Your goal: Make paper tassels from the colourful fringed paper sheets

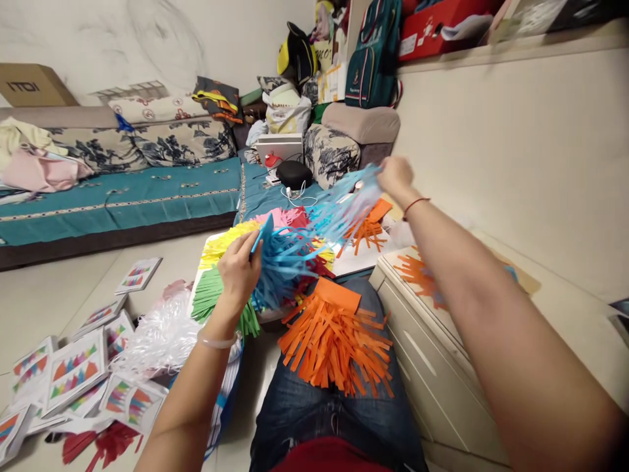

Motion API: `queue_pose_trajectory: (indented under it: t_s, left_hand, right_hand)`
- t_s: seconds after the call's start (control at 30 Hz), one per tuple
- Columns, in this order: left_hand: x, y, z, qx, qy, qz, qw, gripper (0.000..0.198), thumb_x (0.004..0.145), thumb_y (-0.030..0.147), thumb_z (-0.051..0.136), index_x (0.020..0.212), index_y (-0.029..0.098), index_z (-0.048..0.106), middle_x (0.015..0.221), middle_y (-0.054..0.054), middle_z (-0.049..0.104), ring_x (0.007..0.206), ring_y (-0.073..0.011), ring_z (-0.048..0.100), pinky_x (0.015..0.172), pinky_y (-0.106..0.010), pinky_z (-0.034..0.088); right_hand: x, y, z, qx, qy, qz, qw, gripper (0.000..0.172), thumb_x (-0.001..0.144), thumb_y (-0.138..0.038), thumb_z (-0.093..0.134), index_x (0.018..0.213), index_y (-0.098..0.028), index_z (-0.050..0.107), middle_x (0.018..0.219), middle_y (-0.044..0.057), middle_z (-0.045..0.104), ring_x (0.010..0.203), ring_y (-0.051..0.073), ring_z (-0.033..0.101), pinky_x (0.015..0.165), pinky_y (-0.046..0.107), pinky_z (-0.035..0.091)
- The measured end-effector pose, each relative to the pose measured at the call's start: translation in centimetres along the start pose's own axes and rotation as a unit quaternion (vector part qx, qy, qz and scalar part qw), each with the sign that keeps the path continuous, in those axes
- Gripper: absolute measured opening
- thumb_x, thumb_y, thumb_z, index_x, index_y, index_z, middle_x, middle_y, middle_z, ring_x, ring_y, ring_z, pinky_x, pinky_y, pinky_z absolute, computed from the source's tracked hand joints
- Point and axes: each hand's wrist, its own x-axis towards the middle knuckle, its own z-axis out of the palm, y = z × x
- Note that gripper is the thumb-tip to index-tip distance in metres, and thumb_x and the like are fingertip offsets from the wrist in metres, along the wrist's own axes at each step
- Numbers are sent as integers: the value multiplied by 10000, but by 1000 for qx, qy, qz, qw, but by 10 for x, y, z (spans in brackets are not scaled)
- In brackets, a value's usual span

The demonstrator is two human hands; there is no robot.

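Observation:
My left hand (239,267) is closed on the uncut top of a blue paper fringe (285,259), above a low surface with fringes. Raised to the right, my right hand (394,177) is closed on strips of light blue fringe (344,203), which stretch blurred toward the left hand. An orange fringe (339,334) lies spread across my lap. Yellow (223,246), green (209,295) and pink (281,217) fringes lie around the blue one. More orange fringe (366,231) sits beyond, on a white surface.
Printed packets (76,370) and a heap of white shredded strips (157,337) are on the floor at left. A cream drawer cabinet (427,347) stands close at my right. Behind are a teal sofa (122,196) and a black case (293,174).

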Motion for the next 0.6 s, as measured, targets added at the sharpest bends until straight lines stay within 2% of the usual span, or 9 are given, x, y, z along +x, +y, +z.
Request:
queue_pose_trajectory:
  t_s: [0.07,0.13,0.2,0.3,0.4,0.43,0.5,0.57,0.6]
  left_hand:
    - [-5,19,-4,9,-32,3,999,317,920,339,480,1167,221,640,990,-105,654,946,-259,614,841,-387,469]
    - [-17,45,4,6,-110,32,993,341,921,329,466,1193,199,625,893,-116,619,868,-272,601,785,-412,464]
    - [-37,76,21,-18,-194,94,976,331,914,274,447,1183,194,623,812,-108,603,797,-268,599,724,-415,466]
    - [-73,121,52,-73,-293,202,932,296,890,179,434,1087,178,655,778,-110,628,746,-258,617,648,-392,480]
    - [-86,147,62,-120,-336,263,896,219,878,273,521,1021,193,666,793,-99,655,744,-247,636,640,-370,511]
    - [-81,150,58,-134,-327,261,898,254,870,340,553,1062,203,649,871,-103,666,803,-245,644,682,-362,527]
    - [-59,152,44,-162,-268,224,923,453,864,447,562,1239,193,540,1154,-146,613,1047,-263,602,862,-369,520]
    - [-27,151,29,-199,-110,135,964,676,810,495,624,1358,165,406,1337,-192,489,1261,-309,460,1035,-447,415]
    - [-11,151,23,-214,-79,124,966,805,764,512,668,1404,158,332,1412,-203,417,1333,-329,375,1085,-487,349]
  right_hand:
    - [15,34,-31,-9,37,62,997,525,922,-349,376,986,93,651,1112,378,583,1146,307,578,826,384,411]
    - [21,60,-56,-6,67,94,993,503,875,-341,451,1089,79,628,1139,368,577,1170,339,554,823,406,407]
    - [17,73,-70,3,71,81,994,448,824,-278,553,1160,8,623,1154,312,601,1148,311,573,829,387,420]
    - [-1,70,-74,23,8,10,1000,357,757,-222,651,1078,-71,689,992,170,695,937,221,659,766,325,461]
    - [-28,51,-74,39,-85,-62,994,193,727,-217,690,873,-102,740,766,58,700,710,152,649,663,274,465]
    - [-40,42,-75,37,-117,-92,988,143,736,-217,683,808,-107,738,720,42,688,668,139,633,637,262,455]
    - [-67,22,-82,2,-182,-175,968,140,763,-229,660,702,-118,718,641,33,657,616,133,603,605,257,426]
    - [-98,0,-92,-67,-229,-255,937,179,748,-272,677,630,-138,690,582,30,625,604,146,583,600,266,395]
    - [-113,-12,-98,-96,-244,-286,922,201,743,-300,679,614,-146,679,567,32,614,605,153,574,593,269,377]
